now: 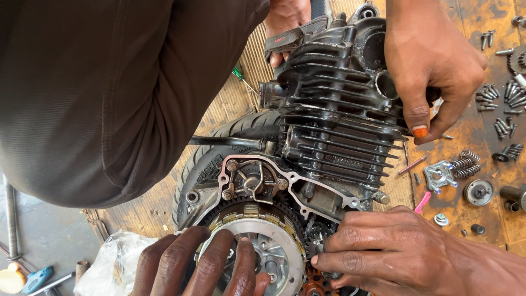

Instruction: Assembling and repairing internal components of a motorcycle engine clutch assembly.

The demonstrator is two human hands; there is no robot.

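Left hand (203, 263) lies flat, fingers spread on the clutch plate (274, 246) at lower centre, gripping nothing; right hand (383, 246) pinches beside the small gear (316, 241); oily parts risk slipping.

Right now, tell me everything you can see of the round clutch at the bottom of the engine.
The clutch is a round, silvery metal disc with a cut-out hub, ringed by stacked tan and grey plates and a toothed edge. It sits in the opened side of the black engine, facing the camera. The left hand spreads its fingers over its left face; the right hand rests by the small gear beside it.
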